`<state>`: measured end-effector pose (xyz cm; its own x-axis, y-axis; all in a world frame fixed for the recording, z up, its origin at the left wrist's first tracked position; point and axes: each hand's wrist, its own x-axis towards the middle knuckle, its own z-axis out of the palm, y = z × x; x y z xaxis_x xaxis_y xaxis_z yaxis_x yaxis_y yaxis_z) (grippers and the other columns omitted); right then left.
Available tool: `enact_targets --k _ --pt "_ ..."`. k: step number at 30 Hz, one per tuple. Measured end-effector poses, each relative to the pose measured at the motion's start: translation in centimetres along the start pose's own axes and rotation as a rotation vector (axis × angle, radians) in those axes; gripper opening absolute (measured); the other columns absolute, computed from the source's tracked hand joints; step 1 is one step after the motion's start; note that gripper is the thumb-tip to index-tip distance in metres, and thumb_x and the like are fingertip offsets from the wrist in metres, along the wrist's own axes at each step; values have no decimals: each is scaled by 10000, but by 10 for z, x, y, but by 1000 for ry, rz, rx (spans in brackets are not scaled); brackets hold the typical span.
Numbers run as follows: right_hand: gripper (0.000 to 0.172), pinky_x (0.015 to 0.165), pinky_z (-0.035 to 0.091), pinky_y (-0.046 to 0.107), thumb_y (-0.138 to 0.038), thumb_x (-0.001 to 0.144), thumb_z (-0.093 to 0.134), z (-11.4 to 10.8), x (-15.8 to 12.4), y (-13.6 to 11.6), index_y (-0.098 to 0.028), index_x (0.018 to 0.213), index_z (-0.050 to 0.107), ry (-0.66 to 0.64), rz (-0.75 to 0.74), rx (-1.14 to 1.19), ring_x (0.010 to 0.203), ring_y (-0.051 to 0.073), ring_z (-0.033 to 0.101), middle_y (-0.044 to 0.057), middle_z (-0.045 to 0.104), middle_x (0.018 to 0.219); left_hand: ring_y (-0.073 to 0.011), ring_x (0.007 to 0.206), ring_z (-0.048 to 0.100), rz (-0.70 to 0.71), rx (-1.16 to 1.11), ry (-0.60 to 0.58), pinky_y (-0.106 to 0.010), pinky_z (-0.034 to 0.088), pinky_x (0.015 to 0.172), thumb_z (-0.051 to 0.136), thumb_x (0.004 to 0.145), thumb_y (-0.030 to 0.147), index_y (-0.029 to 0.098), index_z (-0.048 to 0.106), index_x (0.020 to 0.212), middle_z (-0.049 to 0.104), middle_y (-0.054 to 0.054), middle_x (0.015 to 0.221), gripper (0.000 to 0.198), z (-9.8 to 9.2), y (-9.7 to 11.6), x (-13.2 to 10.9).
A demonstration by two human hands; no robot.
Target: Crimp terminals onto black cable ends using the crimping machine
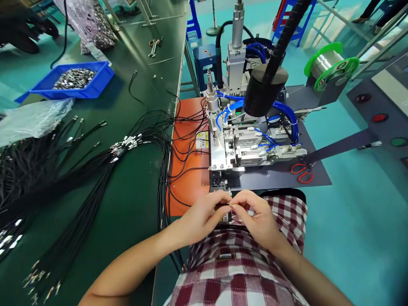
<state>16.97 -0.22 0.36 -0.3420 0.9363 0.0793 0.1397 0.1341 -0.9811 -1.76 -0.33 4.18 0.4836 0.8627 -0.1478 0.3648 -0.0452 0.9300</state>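
Observation:
My left hand [204, 216] and my right hand [255, 216] meet fingertip to fingertip just below the front of a small metal machine [236, 144]. Both pinch a tiny metal-tipped piece at about the same spot; it looks like a cable end, but it is too small to be sure. Black cables [165, 144] loop from the green bench across an orange mat [188, 178] toward my hands. My checked shirt fills the bottom of the view.
Bundles of black cables with metal connectors [95, 170] lie on the green bench [134, 199]. A blue tray of metal parts [75, 80] sits at the back left. Red-handled scissors [302, 172] rest on the machine's dark base. A solder-wire spool [331, 63] stands at the right.

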Motion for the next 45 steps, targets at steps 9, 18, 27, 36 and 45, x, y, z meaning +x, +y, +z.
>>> enact_targets --k 9,18,27,36,45 --pt "162 723 468 310 -156 917 514 -16 10 5 -222 919 662 -124 -73 10 795 169 572 42 608 862 -71 460 530 -337 -544 -182 -171 368 421 639 826 391 129 578 803 624 -14 632 270 -1 -15 16" --pt "125 585 442 250 -290 877 580 -5 4 11 -191 829 640 55 249 165 649 135 525 17 593 752 -101 496 602 -325 -601 84 -206 483 478 683 789 391 137 550 780 619 1 618 287 9 -15 18" --pt "166 486 373 223 -334 831 644 8 9 11 -181 767 627 122 356 347 522 95 426 -16 544 661 -59 502 500 -262 -512 232 -167 408 463 681 790 353 130 571 743 582 15 617 254 10 -13 18" --pt "247 483 301 219 -403 802 669 9 16 12 -171 749 603 -19 506 750 497 78 351 -30 496 621 -61 485 515 -262 -611 173 -172 415 460 694 782 364 138 552 746 594 16 628 269 7 -16 15" --pt "246 469 282 219 -389 801 681 18 11 14 -173 731 587 23 456 644 478 72 345 -50 466 573 -52 495 473 -238 -657 222 -159 363 459 706 774 365 140 543 728 572 21 612 282 9 -20 16"
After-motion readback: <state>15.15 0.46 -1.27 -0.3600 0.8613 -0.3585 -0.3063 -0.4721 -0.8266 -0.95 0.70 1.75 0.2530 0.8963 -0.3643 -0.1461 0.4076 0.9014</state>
